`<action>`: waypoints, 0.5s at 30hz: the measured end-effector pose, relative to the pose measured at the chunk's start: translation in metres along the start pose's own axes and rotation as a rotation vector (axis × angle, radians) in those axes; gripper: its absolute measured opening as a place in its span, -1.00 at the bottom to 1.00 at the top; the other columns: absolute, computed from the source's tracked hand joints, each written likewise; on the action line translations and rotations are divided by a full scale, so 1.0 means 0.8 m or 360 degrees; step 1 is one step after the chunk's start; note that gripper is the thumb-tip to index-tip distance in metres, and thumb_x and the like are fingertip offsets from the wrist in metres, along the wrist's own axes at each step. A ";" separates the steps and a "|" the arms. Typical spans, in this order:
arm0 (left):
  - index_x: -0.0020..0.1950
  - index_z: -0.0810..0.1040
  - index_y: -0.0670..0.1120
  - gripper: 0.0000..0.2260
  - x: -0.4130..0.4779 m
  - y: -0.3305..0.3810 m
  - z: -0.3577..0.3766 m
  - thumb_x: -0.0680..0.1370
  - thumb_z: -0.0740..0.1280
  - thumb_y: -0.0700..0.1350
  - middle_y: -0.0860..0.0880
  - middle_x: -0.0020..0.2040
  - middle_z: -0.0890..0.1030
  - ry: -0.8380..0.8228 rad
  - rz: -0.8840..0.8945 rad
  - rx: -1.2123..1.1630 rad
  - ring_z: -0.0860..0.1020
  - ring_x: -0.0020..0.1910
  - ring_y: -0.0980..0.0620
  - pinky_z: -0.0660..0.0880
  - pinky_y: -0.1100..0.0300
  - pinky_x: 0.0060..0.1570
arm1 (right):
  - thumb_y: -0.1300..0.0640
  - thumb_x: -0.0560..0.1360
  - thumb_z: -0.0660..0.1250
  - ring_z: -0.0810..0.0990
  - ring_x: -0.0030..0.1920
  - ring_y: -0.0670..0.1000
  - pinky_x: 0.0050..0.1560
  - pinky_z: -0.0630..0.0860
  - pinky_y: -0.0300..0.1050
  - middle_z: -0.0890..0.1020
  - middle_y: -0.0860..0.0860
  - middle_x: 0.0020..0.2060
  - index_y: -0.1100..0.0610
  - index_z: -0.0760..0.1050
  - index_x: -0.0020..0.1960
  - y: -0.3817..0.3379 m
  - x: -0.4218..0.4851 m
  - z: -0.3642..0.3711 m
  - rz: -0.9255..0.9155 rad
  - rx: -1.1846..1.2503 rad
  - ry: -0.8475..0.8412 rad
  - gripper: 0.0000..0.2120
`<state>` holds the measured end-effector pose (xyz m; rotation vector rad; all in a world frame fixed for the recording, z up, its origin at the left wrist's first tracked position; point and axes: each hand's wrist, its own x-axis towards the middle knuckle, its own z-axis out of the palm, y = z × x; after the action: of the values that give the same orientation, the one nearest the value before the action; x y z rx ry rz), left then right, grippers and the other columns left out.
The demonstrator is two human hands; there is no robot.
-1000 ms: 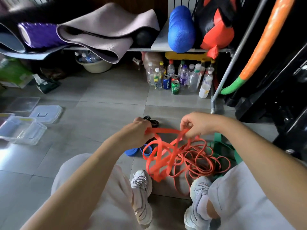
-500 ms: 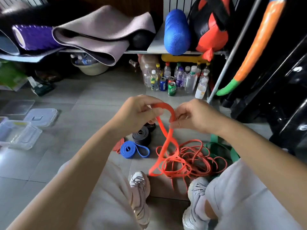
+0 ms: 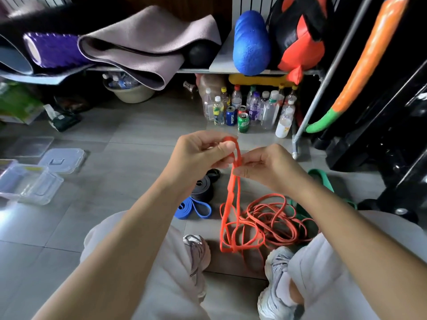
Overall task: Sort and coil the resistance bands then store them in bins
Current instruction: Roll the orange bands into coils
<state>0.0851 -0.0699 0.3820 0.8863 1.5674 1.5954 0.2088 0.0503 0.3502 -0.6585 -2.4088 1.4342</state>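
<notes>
Coiling step: your left hand [image 3: 203, 153] and right hand [image 3: 265, 167] both pinch the orange band [image 3: 233, 195]; next, probably wind its hanging length free of the floor tangle [image 3: 272, 222].

You're in a gym storage corner (home or studio, can't tell). The metal shelf [image 3: 219, 63] is stacked with rolled mats [image 3: 147, 49], a purple foam roller [image 3: 53, 49], a blue roller [image 3: 250, 42] and a black ball [image 3: 201, 55]. The grey tiled floor [image 3: 138, 139] holds bottles and cans [image 3: 249, 107], clear bins [image 3: 34, 185] and loose resistance bands [image 3: 265, 218].
</notes>
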 end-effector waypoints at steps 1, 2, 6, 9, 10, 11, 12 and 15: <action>-0.04 0.60 -0.17 -0.87 -0.001 -0.001 -0.001 0.43 0.37 -0.24 -0.06 -0.31 0.63 -0.0008 -0.0021 -0.0048 0.58 -0.37 0.12 0.53 0.31 -0.31 | 0.19 0.38 0.49 0.67 -0.09 -0.10 0.07 0.57 -0.10 0.72 -0.05 -0.15 0.02 0.68 -0.05 0.000 -0.001 0.002 -0.0002 0.0119 -0.0028 -0.84; -0.06 0.60 -0.17 -0.85 -0.002 -0.002 -0.001 0.39 0.38 -0.21 -0.04 -0.33 0.63 -0.0017 -0.0038 -0.0127 0.57 -0.38 0.12 0.53 0.31 -0.31 | 0.24 0.38 0.48 0.68 -0.10 -0.11 0.06 0.58 -0.15 0.72 -0.04 -0.15 0.01 0.67 -0.04 -0.001 -0.002 0.006 -0.0012 0.0261 -0.0049 -0.80; -0.08 0.61 -0.18 -0.87 -0.005 -0.001 -0.012 0.40 0.37 -0.21 -0.05 -0.34 0.63 0.0060 -0.0052 -0.0350 0.57 -0.39 0.11 0.53 0.31 -0.34 | 0.28 0.39 0.47 0.66 -0.18 -0.16 -0.03 0.57 -0.27 0.71 -0.03 -0.19 0.07 0.65 -0.03 -0.004 0.002 0.013 -0.0032 0.0510 -0.0041 -0.80; -0.12 0.63 -0.06 -0.93 -0.005 -0.007 -0.022 0.49 0.38 -0.22 0.05 -0.33 0.62 0.0198 -0.0035 0.0374 0.53 -0.40 0.19 0.45 0.36 -0.41 | 0.15 0.40 0.49 0.67 -0.21 -0.08 -0.12 0.54 -0.23 0.70 -0.07 -0.24 0.03 0.67 -0.02 -0.002 0.005 0.005 -0.0002 0.0064 -0.0018 -0.84; -0.12 0.64 0.00 -0.91 -0.006 -0.013 -0.026 0.50 0.38 -0.18 0.11 -0.29 0.60 0.0213 0.0021 0.0891 0.50 -0.39 0.22 0.41 0.36 -0.39 | 0.06 0.41 0.48 0.66 -0.20 -0.02 -0.16 0.52 -0.18 0.69 -0.07 -0.26 0.00 0.67 -0.03 0.001 0.003 0.004 0.0010 -0.0305 -0.0035 -0.86; -0.06 0.65 0.04 -0.90 -0.007 -0.018 -0.027 0.49 0.38 -0.13 0.13 -0.19 0.56 0.0157 0.0086 0.1365 0.48 -0.33 0.21 0.38 0.34 -0.31 | -0.02 0.43 0.45 0.64 -0.17 0.03 -0.18 0.49 -0.15 0.68 -0.05 -0.25 -0.02 0.66 -0.02 0.004 0.002 0.006 0.0020 -0.0712 -0.0081 -0.84; 0.06 0.64 0.03 -0.83 -0.011 -0.025 -0.027 0.49 0.38 -0.10 0.09 -0.07 0.52 0.0080 0.0132 0.1685 0.48 -0.24 0.16 0.34 0.32 -0.24 | -0.07 0.45 0.40 0.62 -0.11 0.07 -0.16 0.46 -0.12 0.66 -0.02 -0.19 -0.04 0.64 0.02 0.007 0.000 0.011 0.0029 -0.1063 -0.0148 -0.81; 0.22 0.57 0.00 -0.66 -0.022 -0.045 -0.015 0.45 0.40 -0.04 -0.01 0.03 0.49 -0.0105 0.0291 0.1767 0.48 -0.16 0.03 0.33 0.28 -0.17 | -0.08 0.52 0.26 0.57 0.05 0.14 -0.11 0.40 -0.08 0.61 0.05 -0.03 -0.01 0.58 0.08 0.012 -0.001 0.032 0.0021 -0.1405 -0.0387 -0.76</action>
<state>0.0848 -0.0908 0.3461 1.6423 2.3761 0.6657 0.2003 0.0347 0.3298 -0.6837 -3.2073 0.3876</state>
